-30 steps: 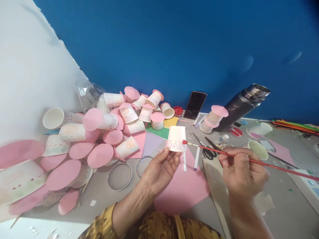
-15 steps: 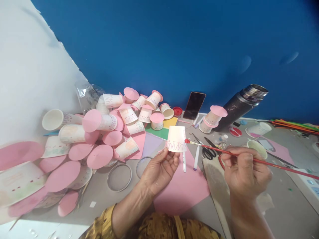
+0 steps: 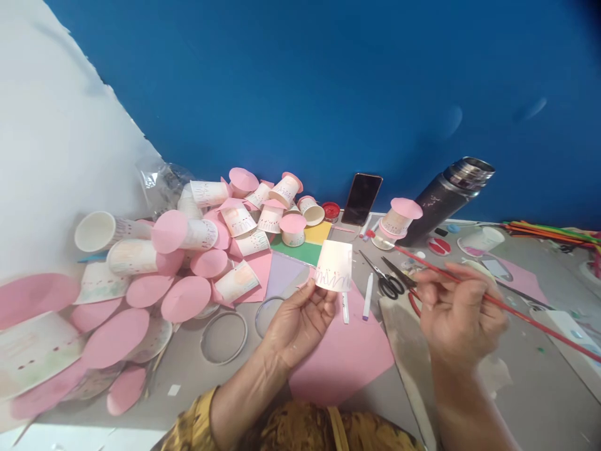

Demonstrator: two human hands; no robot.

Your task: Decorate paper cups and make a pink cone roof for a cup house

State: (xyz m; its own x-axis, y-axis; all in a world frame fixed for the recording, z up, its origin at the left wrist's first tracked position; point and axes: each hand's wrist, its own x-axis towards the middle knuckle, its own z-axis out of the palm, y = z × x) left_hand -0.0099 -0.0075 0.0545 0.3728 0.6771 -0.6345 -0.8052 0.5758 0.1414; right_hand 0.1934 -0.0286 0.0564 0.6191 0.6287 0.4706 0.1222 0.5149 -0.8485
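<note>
My left hand [image 3: 300, 322] grips a white paper cup [image 3: 333, 266] by its rim, upside down, with purple zigzag lines drawn near the lower edge. My right hand [image 3: 462, 310] is closed round a long red paintbrush [image 3: 498, 302]. Red paint covers the brush tip, which hangs apart from the cup, up and to its right. Beneath my left hand lies a pink paper sheet [image 3: 342, 363]. Two markers rest on it, one a white marker [image 3: 368, 297] with a purple end. Black-handled scissors [image 3: 389, 285] lie between my hands.
Many decorated cups with pink paper discs [image 3: 185, 299] are heaped at the left. A phone [image 3: 362, 199] leans on the blue wall. Beside a dark flask [image 3: 446, 200] stands a stacked pair of cups [image 3: 398, 222]. Tape rings [image 3: 224, 338] lie near my left wrist. A red paint pot [image 3: 331, 211] is behind.
My right hand has tilted the paintbrush, and its red tip has moved up and right, away from the cup's side. My left hand still holds the cup. The view has shifted slightly.
</note>
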